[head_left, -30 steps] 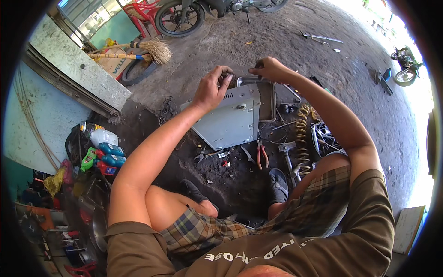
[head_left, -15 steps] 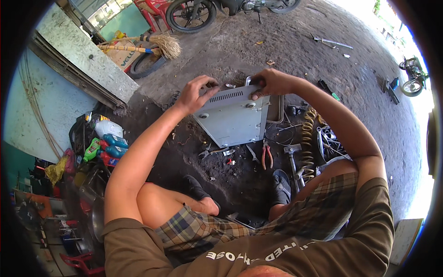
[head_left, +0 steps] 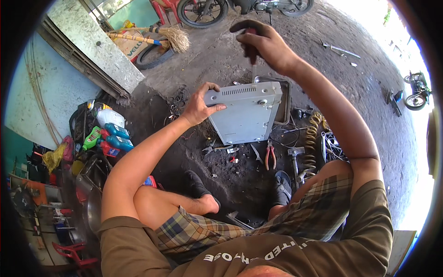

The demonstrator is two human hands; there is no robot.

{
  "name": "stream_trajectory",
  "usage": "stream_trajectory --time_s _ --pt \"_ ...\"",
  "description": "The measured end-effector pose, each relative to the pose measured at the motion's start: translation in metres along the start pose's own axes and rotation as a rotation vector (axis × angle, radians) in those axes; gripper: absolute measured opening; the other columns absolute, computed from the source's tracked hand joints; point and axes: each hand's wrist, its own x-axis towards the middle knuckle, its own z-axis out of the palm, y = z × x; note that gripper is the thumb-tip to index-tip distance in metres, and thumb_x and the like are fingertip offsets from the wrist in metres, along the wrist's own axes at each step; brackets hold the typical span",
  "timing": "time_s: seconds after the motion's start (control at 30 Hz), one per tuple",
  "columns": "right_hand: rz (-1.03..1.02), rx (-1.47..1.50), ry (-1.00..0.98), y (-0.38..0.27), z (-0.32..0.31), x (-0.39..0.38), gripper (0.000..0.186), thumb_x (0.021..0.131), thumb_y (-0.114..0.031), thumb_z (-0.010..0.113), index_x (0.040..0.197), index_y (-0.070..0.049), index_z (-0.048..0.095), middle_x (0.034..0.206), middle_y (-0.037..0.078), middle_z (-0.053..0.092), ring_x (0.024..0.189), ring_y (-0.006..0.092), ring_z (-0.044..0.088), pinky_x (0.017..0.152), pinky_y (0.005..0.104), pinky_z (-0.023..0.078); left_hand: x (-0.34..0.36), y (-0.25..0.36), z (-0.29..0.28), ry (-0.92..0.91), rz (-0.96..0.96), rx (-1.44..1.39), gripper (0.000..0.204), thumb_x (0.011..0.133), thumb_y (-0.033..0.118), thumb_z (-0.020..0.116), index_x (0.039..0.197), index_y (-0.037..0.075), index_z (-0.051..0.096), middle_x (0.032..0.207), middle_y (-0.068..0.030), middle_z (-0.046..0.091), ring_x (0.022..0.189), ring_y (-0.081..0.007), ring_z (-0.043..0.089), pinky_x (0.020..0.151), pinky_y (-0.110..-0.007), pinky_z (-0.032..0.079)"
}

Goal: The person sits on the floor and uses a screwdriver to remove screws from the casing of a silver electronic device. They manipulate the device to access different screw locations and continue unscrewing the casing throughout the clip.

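Observation:
A grey metal equipment case with a vented edge and round feet stands tilted on the dark ground before me. My left hand is closed on its upper left corner, thumb on the broad face and fingers over the vented edge. Above the case's far right side, my right hand is raised, closed round the red handle of a screwdriver. Its shaft points down toward a metal tray behind the case. The tip's exact contact is hidden.
Near the case's lower edge lie red-handled pliers, a hammer and a coil spring. Wrenches are at right. Bottles stand at left. A broom and a motorcycle are farther off.
My right hand has left the case's upper right edge and risen, with the screwdriver now showing in it. My left hand has moved slightly and grips the corner. The case has tilted.

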Motion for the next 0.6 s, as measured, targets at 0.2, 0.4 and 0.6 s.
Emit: stream_trajectory --time_s 0.2,0.4,0.6 --pt "-0.144 0.026 0.007 0.024 0.067 0.015 0.021 0.112 -0.018 0.061 0.123 0.0 0.063 0.084 0.007 0.066 0.069 0.0141 0.069 0.062 0.0312 0.059 -0.003 -0.002 0.002 -0.007 -0.006 0.063 0.054 0.083 0.03 0.092 0.122 0.01 0.061 0.116 -0.0131 0.067 0.117 -0.0366 0.065 0.104 -0.048 0.05" --pt "-0.238 -0.096 0.009 0.039 0.09 0.026 0.021 0.112 -0.02 0.062 0.121 -0.001 0.063 0.083 0.005 0.065 0.07 0.0115 0.065 0.062 0.0299 0.057 -0.004 0.0 0.003 0.002 0.071 0.08 0.05 0.083 0.029 0.092 0.116 0.011 0.059 0.113 -0.0111 0.065 0.12 -0.0363 0.062 0.106 -0.048 0.048" --pt "-0.313 -0.156 0.011 0.038 0.1 0.03 0.022 0.112 -0.022 0.063 0.119 -0.001 0.063 0.081 0.004 0.064 0.068 0.0111 0.063 0.062 0.0297 0.054 -0.003 0.0 0.002 0.03 0.09 0.115 0.048 0.083 0.027 0.092 0.113 0.01 0.058 0.112 -0.0103 0.064 0.116 -0.0372 0.061 0.106 -0.049 0.047"
